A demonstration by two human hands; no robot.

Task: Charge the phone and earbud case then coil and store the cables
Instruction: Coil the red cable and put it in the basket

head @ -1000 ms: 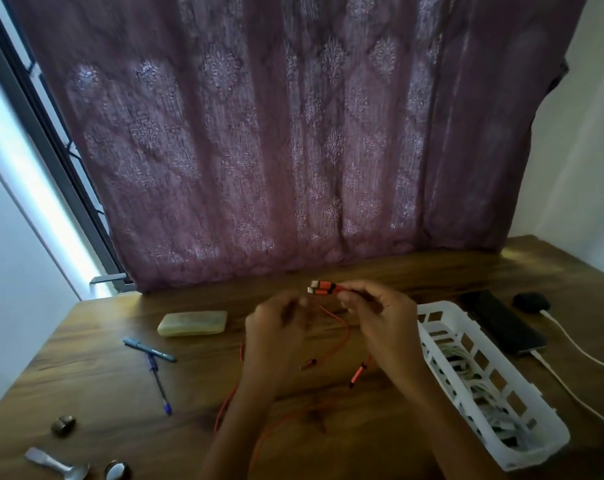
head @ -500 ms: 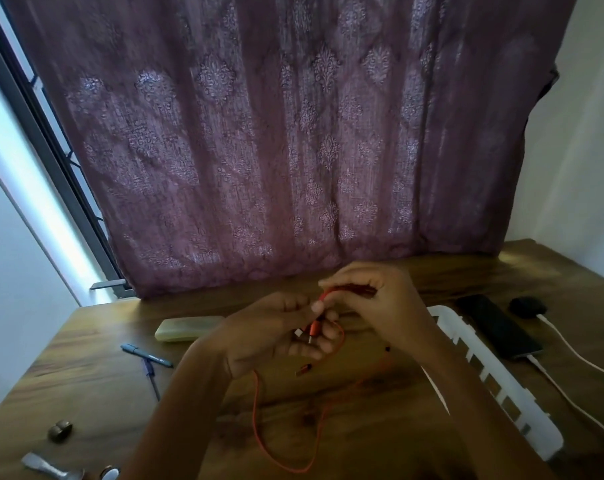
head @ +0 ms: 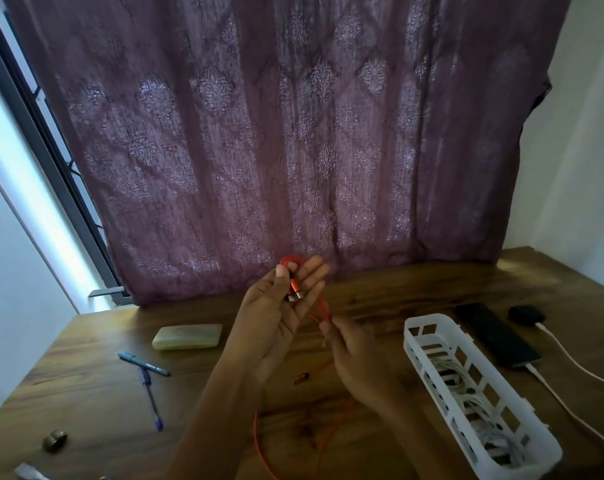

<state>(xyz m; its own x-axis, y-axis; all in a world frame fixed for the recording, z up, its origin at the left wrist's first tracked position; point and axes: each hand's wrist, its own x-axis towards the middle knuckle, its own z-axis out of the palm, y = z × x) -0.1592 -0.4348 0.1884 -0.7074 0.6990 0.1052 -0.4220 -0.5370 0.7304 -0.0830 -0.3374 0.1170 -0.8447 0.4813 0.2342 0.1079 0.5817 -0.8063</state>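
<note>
Fingers of the left hand (head: pixel 276 313) are spread palm-up, the thumb pinning a loop of the orange cable (head: pixel 323 306) against them, with plugs lying on the palm. At 4 o'clock from it, the right hand (head: pixel 356 355) pinches the same cable lower down, and the slack trails onto the table (head: pixel 86 393). The phone (head: pixel 494 334) and earbud case (head: pixel 523 315) lie at 3 o'clock, beyond the white basket (head: pixel 418 327), white leads (head: pixel 570 356) attached.

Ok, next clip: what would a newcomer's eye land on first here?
The bright orange cable, looped over the upturned left hand at centre, with the right hand pinching its strand just below. Behind hangs a large patterned purple curtain. At right, a white basket holding white cables sits on the wooden table beside a plugged-in black phone.
</note>
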